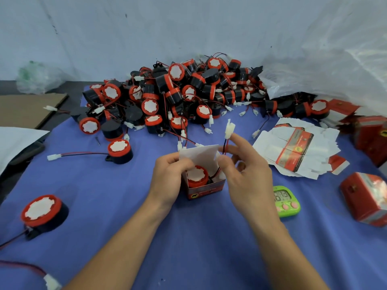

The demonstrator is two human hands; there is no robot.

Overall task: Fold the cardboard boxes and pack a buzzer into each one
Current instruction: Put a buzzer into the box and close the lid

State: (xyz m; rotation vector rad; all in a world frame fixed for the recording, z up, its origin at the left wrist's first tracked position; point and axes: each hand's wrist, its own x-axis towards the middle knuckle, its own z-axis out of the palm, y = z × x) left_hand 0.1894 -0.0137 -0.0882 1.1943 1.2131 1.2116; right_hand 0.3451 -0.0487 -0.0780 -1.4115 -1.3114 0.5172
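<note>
The small red cardboard box (206, 192) holding a red-capped black buzzer (196, 175) is gripped by the left hand (167, 181), its red-black wire (224, 147) pinched by the right hand (249, 181).

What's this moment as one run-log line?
step: packing buzzer | left hand: grips box | right hand: pinches wire | buzzer: in box | lid: open

Left hand (169, 178): is gripping the left wall of the box (206, 190), fingers curling over its rim.
Right hand (247, 174): is pinching the wire (224, 146) between thumb and fingers, index finger extending upward.
Left forearm (125, 241): is angling in from lower left, bare.
Right forearm (287, 252): is angling in from lower right, bare.
</note>
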